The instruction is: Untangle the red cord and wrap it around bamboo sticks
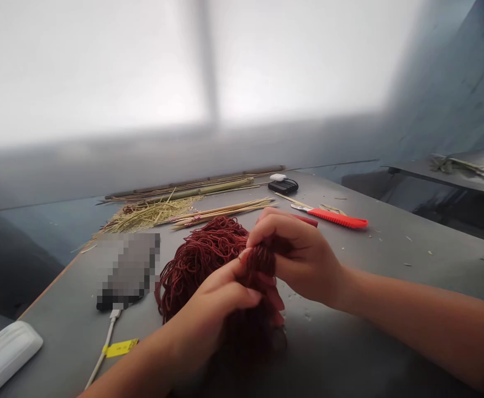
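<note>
A large heap of dark red cord (pixel 209 251) lies in loops on the grey table, partly behind my hands. My left hand (pixel 221 298) is closed round a gathered bunch of this cord (pixel 260 264), thumb pressed along it. At the top of the same bunch, my right hand (pixel 298 251) pinches the strands with fingers bent together. The lower part of the bunch hangs in shadow beneath my left hand, and its ends are hard to make out.
A craft knife with a red handle (pixel 338 218) lies beyond my right hand. Bamboo sticks (pixel 225 213), straw-like shavings (pixel 154 214) and a black device (pixel 283 186) are farther back. To the left are a blurred-out flat object (pixel 132 268), a white cable (pixel 108 331) and a white case (pixel 8 356).
</note>
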The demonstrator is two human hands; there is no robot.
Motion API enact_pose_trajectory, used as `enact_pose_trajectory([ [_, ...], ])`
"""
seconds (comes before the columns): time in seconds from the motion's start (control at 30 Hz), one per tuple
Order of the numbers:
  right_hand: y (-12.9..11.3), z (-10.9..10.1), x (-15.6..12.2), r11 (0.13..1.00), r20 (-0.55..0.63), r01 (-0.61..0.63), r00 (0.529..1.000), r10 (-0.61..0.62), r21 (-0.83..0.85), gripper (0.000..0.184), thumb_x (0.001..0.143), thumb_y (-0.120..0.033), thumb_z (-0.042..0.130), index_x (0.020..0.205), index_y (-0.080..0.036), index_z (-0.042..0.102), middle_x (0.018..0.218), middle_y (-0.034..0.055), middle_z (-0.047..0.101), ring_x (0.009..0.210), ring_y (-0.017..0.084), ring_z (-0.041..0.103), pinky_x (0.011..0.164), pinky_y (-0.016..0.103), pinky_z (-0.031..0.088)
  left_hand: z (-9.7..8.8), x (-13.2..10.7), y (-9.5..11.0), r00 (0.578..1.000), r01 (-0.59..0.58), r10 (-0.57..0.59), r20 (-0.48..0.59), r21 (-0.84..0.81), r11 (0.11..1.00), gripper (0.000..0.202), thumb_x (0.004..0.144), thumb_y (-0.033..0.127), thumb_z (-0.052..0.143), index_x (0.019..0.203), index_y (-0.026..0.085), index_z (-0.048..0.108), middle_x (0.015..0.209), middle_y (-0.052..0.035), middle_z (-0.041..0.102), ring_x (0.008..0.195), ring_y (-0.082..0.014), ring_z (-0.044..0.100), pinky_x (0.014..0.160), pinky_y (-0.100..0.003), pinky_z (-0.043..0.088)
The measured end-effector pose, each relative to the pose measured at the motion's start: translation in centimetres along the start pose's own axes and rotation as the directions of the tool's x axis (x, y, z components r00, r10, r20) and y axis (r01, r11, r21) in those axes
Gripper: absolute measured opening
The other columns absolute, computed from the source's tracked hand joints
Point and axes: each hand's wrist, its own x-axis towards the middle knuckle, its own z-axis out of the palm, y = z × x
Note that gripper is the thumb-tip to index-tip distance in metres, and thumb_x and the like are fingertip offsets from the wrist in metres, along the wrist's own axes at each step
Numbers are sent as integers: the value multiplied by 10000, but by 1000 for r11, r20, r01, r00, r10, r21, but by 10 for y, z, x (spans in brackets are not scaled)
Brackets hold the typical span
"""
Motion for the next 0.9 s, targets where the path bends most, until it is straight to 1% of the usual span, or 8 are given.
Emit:
enact_pose_trajectory([
  [0.1,2,4,-2,940,74,-162,986,146,301,87,856,-140,668,846,-205,611,743,-30,559,545,83,575,452,205,445,0,3,0,991,0,-31,-128,-237,971,156,682,327,569,774,203,542,655,10,626,568,-162,632,580,-272,515],
  [0.2,2,7,-2,844,161,-302,953,257,442,126,850,-227,716,844,-214,591,706,-22,600,564,113,611,464,220,449,4,2,0,929,-48,-2,-371,-125,991,261,751,410,640,748,228,453,601,50,557,444,-113,549,432,-208,421],
  [0.27,2,9,0,816,149,-353,935,321,458,184,802,-256,776,814,-205,600,665,-32,586,539,94,558,448,204,407,6,-1,-2,896,-93,95,-434,25,995,322,766,436,692,768,241,437,598,68,524,430,-100,519,402,-191,395],
  [0.37,2,11,2,785,110,-394,914,392,478,240,742,-273,832,767,-182,611,634,-55,538,519,56,468,450,177,369,6,-4,-8,865,-202,294,-407,252,946,314,811,461,694,855,252,464,642,70,530,452,-87,491,419,-182,395],
  [0.5,4,13,3,737,132,-443,887,442,511,275,724,-273,846,785,-181,595,656,-55,543,559,55,487,499,171,412,3,-4,-14,790,-272,494,-363,514,813,209,902,423,612,971,251,516,647,67,542,458,-66,421,421,-161,329],
  [0.57,5,13,2,723,136,-449,883,449,525,342,688,-240,869,865,-204,578,665,-72,524,557,53,483,499,164,423,1,-3,-16,773,-256,533,-345,599,759,182,913,398,600,1000,253,532,636,65,548,473,-78,448,430,-169,342],
  [0.73,9,16,-2,662,211,-470,875,435,584,623,621,-148,891,1076,-276,485,871,-70,508,621,54,579,510,163,490,-6,-4,-14,797,-193,562,-221,789,583,136,913,326,579,1031,260,588,632,54,609,503,-106,527,454,-191,376],
  [0.9,15,12,-3,670,328,-508,861,389,540,634,717,-116,805,1211,-287,445,998,-33,518,644,39,585,564,179,526,-9,-5,-8,788,-249,616,-10,910,333,258,842,126,572,1035,269,668,816,39,747,629,-108,647,585,-194,474],
])
